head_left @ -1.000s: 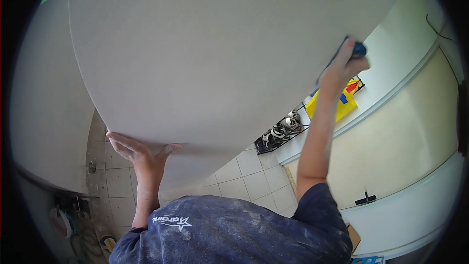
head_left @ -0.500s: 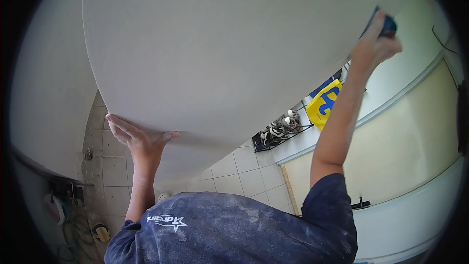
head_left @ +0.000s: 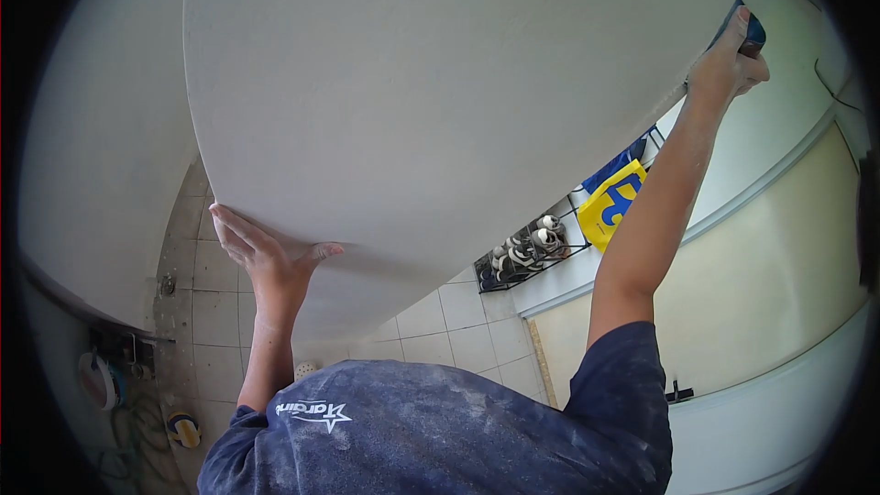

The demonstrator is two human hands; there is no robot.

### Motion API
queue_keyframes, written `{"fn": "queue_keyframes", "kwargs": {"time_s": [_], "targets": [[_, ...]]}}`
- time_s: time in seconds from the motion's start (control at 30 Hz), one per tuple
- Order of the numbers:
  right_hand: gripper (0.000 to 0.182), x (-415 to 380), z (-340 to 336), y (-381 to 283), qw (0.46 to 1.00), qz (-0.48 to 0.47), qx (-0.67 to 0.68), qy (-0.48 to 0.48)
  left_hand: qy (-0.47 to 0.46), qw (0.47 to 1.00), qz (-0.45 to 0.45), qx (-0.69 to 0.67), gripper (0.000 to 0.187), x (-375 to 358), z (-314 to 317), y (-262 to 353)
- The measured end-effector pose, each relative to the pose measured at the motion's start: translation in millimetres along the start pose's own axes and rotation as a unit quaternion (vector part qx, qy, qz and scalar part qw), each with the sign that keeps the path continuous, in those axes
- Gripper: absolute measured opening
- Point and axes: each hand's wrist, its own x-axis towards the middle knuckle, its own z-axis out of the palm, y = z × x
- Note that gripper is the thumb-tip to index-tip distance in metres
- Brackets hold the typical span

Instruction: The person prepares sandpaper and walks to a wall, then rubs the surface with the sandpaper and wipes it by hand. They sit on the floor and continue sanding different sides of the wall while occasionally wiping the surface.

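A large pale grey panel (head_left: 412, 110) fills the middle of the view, with its long right edge slanting up to the upper right. My left hand (head_left: 273, 255), dusty with white powder, rests against the panel's lower left part, thumb and fingers spread apart. At the upper right, my right hand (head_left: 729, 64) is wrapped round a dark blue pad (head_left: 754, 35) at the panel's right edge. Its fingers are whitened by dust too.
A black wire rack (head_left: 527, 257) with shoes and a yellow bag (head_left: 610, 206) stand beyond the panel's right edge. Floor tiles (head_left: 472, 321) show below. A yellow and blue ball (head_left: 184, 429) lies at lower left, near hoses.
My right hand has moved up and to the right with the blue pad. The panel's left edge appears slightly further right; my left hand keeps its place on it.
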Motion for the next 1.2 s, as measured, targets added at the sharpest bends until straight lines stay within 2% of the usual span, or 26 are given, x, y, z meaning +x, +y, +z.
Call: {"fn": "queue_keyframes", "kwargs": {"time_s": [0.1,0.17,0.27,0.3,0.37,0.43,0.5,0.63,0.67,0.7,0.77,0.83,0.87,0.93,0.97,1.03,1.07,1.13,1.2], "targets": [[0.081,-31.7,-7.0,1.5,0.998,0.064,0.023,-0.006,0.002,1.0,0.005,0.009,0.16,-0.5,-1.0,0.2],[0.076,-99.0,-20.4,37.6,0.999,-0.021,-0.038,-0.002,0.0,1.0,0.004,0.013,0.16,-1.9,-0.1,-1.9],[0.069,-100.9,-28.7,53.1,0.99,-0.103,-0.091,-0.016,0.002,1.0,0.0,0.024,0.161,-0.2,-1.5,-4.2],[0.068,-78.0,-23.8,30.6,0.994,-0.108,-0.017,-0.024,0.0,1.0,-0.001,0.023,0.161,-0.5,-3.0,-3.3],[0.079,-14.7,-20.9,-2.6,0.997,-0.033,-0.003,-0.076,-0.004,1.0,-0.009,0.009,0.161,-1.1,-0.9,2.8],[0.083,8.6,-6.7,6.0,0.999,-0.039,-0.008,-0.012,-0.003,1.0,-0.022,-0.004,0.161,0.2,-2.6,4.4],[0.081,-1.0,-4.4,22.6,0.998,-0.052,0.0,0.026,0.002,1.0,-0.016,0.008,0.162,0.0,-1.4,4.2],[0.069,-103.7,-30.8,56.6,0.986,-0.14,-0.092,0.007,0.005,1.0,-0.006,0.017,0.162,-1.0,-1.5,1.0],[0.066,-111.8,-31.0,57.5,0.98,-0.167,-0.11,0.008,0.003,1.0,-0.016,0.02,0.162,-0.7,-2.6,0.5],[0.063,-85.1,-30.9,31.5,0.98,-0.182,-0.074,-0.013,-0.001,0.999,-0.023,0.024,0.162,-0.3,-4.4,1.0],[0.064,-6.7,-16.1,1.0,0.989,-0.128,-0.068,0.022,-0.008,0.999,-0.025,0.02,0.163,0.0,-2.5,5.5],[0.07,22.3,-7.5,-7.6,0.997,-0.062,-0.042,0.017,-0.005,0.999,-0.028,0.019,0.163,0.0,-3.4,5.1],[0.078,23.6,-7.2,-8.7,0.999,-0.041,-0.02,-0.018,-0.001,1.0,-0.024,0.014,0.163,1.4,-3.0,5.9],[0.076,2.7,-8.8,0.3,0.999,-0.041,0.026,-0.018,0.002,1.0,-0.017,0.006,0.163,0.4,-3.9,6.1],[0.068,-32.4,-9.3,16.9,0.996,-0.063,0.052,0.018,0.007,1.0,-0.014,0.01,0.163,0.8,-3.5,4.9],[0.067,-104.7,-20.2,49.5,0.997,-0.06,-0.001,0.037,0.012,1.0,-0.005,0.018,0.162,-0.4,-1.5,1.6],[0.067,-115.6,-24.7,50.3,0.998,-0.062,-0.004,0.015,0.012,1.0,-0.007,0.012,0.162,-2.9,-1.1,0.5],[0.067,-123.4,-31.6,46.7,0.998,-0.062,-0.004,-0.021,0.017,1.0,-0.004,0.003,0.162,-1.1,-1.1,0.1],[0.07,-71.6,-30.6,34.3,0.99,-0.115,-0.065,-0.056,0.022,1.0,0.003,0.023,0.163,-0.4,-0.6,0.1]]}}
